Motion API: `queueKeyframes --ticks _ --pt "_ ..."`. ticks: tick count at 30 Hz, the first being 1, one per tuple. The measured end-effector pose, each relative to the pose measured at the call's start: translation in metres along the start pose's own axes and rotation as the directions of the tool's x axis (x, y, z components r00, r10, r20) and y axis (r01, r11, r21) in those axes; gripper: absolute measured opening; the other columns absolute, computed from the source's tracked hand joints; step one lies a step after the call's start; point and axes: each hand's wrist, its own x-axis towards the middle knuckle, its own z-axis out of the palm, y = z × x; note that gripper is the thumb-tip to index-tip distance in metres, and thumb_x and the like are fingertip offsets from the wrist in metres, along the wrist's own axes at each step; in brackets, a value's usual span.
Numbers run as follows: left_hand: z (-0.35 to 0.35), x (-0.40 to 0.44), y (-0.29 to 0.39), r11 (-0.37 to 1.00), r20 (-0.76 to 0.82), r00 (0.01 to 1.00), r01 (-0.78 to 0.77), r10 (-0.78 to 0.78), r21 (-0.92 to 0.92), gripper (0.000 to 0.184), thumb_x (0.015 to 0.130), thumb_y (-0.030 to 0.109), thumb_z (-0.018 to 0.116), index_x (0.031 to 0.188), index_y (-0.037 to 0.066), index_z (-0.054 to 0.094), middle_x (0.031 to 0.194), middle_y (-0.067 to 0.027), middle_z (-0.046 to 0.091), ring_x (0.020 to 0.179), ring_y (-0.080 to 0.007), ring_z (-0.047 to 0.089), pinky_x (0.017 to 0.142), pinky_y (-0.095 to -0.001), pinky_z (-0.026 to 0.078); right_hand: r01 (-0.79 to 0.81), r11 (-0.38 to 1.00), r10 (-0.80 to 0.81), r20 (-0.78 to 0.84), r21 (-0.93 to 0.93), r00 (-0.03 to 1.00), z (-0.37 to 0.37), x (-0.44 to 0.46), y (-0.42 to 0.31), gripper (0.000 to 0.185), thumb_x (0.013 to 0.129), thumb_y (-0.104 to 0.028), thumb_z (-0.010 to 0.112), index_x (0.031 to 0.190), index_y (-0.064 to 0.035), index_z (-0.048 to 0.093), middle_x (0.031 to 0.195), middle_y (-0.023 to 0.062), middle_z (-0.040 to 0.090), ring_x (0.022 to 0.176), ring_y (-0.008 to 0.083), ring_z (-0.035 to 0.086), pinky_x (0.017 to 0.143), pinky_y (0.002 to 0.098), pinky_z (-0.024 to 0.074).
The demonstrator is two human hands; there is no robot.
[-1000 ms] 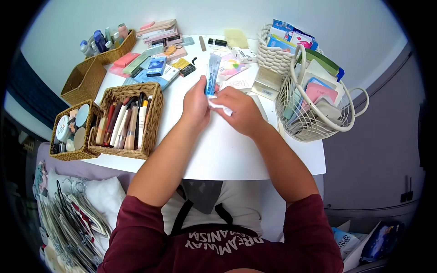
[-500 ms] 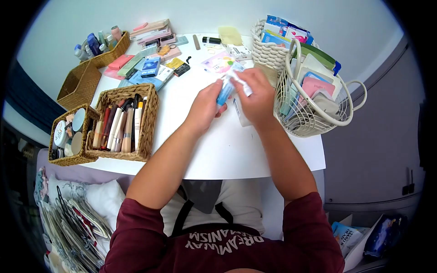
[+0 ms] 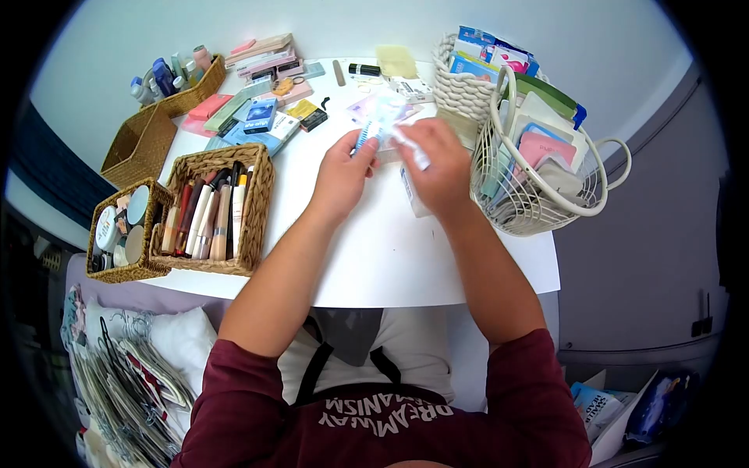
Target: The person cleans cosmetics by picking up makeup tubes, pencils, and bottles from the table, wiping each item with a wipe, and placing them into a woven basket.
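Above the white table, my left hand is closed around a light blue and white tube, which tilts up and to the right. Just right of it, my right hand pinches a crumpled white tissue or wipe beside the tube's upper part. The tube's upper end is blurred. Under and behind my right hand, a white box lies partly hidden. A pink and white packet lies beyond the tube.
A wicker basket of cosmetic tubes stands left, beside a smaller basket of compacts. Small boxes and packets lie at the back left. On the right stand a white wire basket and a white rope basket.
Both hands have shifted right since the first frame, with the tube and the white tissue. The tube has changed its tilt, and the right hand has moved slightly apart from the left.
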Motion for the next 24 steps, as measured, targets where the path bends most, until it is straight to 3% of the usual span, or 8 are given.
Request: queueKeyframes --ticks 1,4,5,9,13,17,20,24 --pt "-0.001 0.000 -0.002 0.992 0.038 0.999 -0.006 0.002 0.125 0.032 0.099 0.021 0.056 0.125 0.002 0.059 0.095 -0.0027 0.062 0.088 -0.0108 0.055 0.077 -0.0262 0.046 -0.049 0.998 0.048 -0.057 -0.026 0.997 -0.004 0.002 0.003 0.027 0.072 -0.002 0.075 0.098 -0.0072 0.071 0.089 0.0085 0.062 0.082 0.0287 0.063 0.074 0.0381 0.0508" --pt "0.006 -0.005 -0.012 0.832 0.067 0.924 -0.368 0.376 0.414 0.029 0.092 0.015 0.065 0.119 0.003 0.063 0.100 -0.0084 0.063 0.083 -0.0160 0.057 0.072 -0.0288 0.048 -0.140 0.989 0.135 -0.116 -0.038 0.984 -0.008 0.005 0.007 0.028 0.072 -0.002 0.075 0.099 -0.0064 0.071 0.089 0.0092 0.062 0.084 0.0284 0.063 0.074 0.0370 0.0512" --pt "0.006 -0.004 -0.013 0.860 0.045 0.936 -0.338 0.348 0.381 0.029 0.090 0.012 0.067 0.117 0.001 0.064 0.105 -0.0101 0.063 0.085 -0.0184 0.058 0.075 -0.0292 0.048 -0.161 0.986 0.156 -0.118 -0.034 0.981 -0.008 0.005 0.008 0.028 0.072 -0.002 0.075 0.100 -0.0063 0.072 0.089 0.0092 0.062 0.084 0.0282 0.063 0.074 0.0369 0.0512" --pt "-0.005 0.003 -0.014 0.917 -0.029 0.956 -0.270 0.291 0.295 0.030 0.089 0.011 0.067 0.118 0.002 0.065 0.101 -0.0098 0.066 0.085 -0.0180 0.060 0.077 -0.0287 0.049 -0.050 0.996 0.042 0.123 0.070 0.992 0.007 -0.007 -0.006 0.031 0.070 0.000 0.075 0.100 -0.0080 0.072 0.087 0.0085 0.060 0.081 0.0267 0.061 0.071 0.0363 0.0499" --pt "-0.005 0.000 -0.007 0.947 -0.084 0.971 -0.195 0.223 0.255 0.031 0.087 0.008 0.068 0.118 0.003 0.066 0.097 -0.0115 0.068 0.086 -0.0188 0.061 0.079 -0.0299 0.049 -0.033 0.997 0.021 0.161 0.071 0.987 0.009 -0.003 -0.005 0.030 0.070 -0.001 0.075 0.098 -0.0091 0.072 0.087 0.0082 0.061 0.081 0.0269 0.061 0.073 0.0376 0.0497" --pt "-0.004 -0.002 0.002 0.893 -0.093 0.976 -0.141 0.199 0.427 0.030 0.085 0.008 0.070 0.114 0.004 0.068 0.096 -0.0134 0.069 0.086 -0.0205 0.062 0.079 -0.0314 0.050 -0.031 0.998 0.030 -0.031 -0.045 0.999 0.000 -0.001 0.008 0.028 0.071 -0.001 0.076 0.097 -0.0079 0.072 0.088 0.0086 0.063 0.082 0.0274 0.062 0.073 0.0379 0.0502" --pt "-0.003 -0.006 -0.002 0.732 -0.061 0.923 -0.260 0.381 0.630 0.031 0.087 0.013 0.072 0.116 0.005 0.068 0.096 -0.0065 0.066 0.082 -0.0121 0.059 0.070 -0.0257 0.048 -0.064 0.996 0.056 -0.118 -0.064 0.991 -0.010 0.006 0.012 0.024 0.074 -0.002 0.076 0.097 -0.0073 0.072 0.088 0.0090 0.063 0.081 0.0270 0.063 0.072 0.0361 0.0505" --pt "-0.004 -0.006 0.000 0.697 -0.046 0.902 -0.298 0.430 0.652 0.033 0.087 0.014 0.073 0.118 0.006 0.068 0.100 -0.0083 0.067 0.084 -0.0153 0.062 0.072 -0.0276 0.050 -0.148 0.987 0.138 -0.145 -0.059 0.980 -0.009 0.005 0.015 0.020 0.077 -0.004 0.077 0.096 -0.0060 0.072 0.089 0.0100 0.063 0.082 0.0269 0.063 0.072 0.0348 0.0505"
